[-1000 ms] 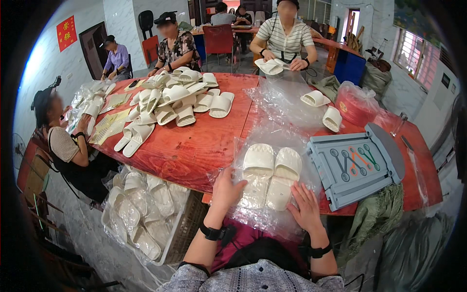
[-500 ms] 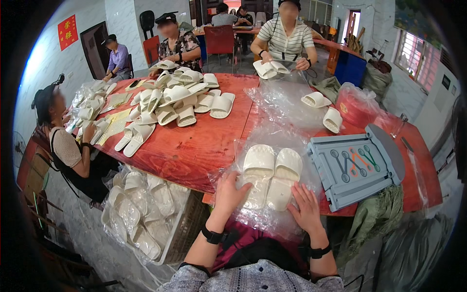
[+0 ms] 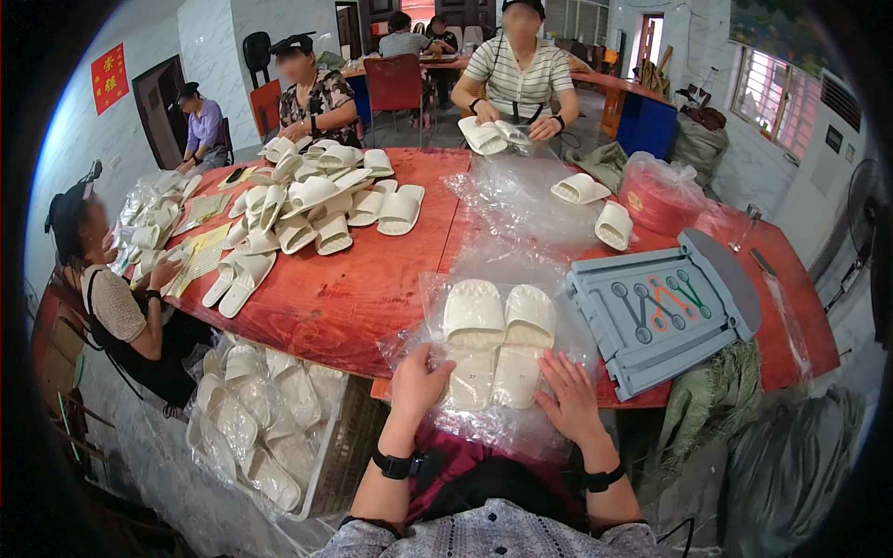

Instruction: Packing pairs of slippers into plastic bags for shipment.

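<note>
Slipper pair (image 3: pixel 498 339) blurred under plastic bag (image 3: pixel 558 279); heels behind both hands' fingers (image 3: pixel 437 367)

A heap of white slippers (image 3: pixel 316 200) lay on the far left of the red surface (image 3: pixel 372 279). Grey plastic stool (image 3: pixel 656 312) lay flipped at right, w/ a red bag (image 3: pixel 660 191) behind it. Bin of bagged slippers (image 3: pixel 265 414) sat on the floor, lower left. Across the surface, a person in a striped shirt (image 3: pixel 519 79) held a slipper pair.

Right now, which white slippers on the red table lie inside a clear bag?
The pair of slippers between both hands, at the table's near edge; the others lie bare.
</note>
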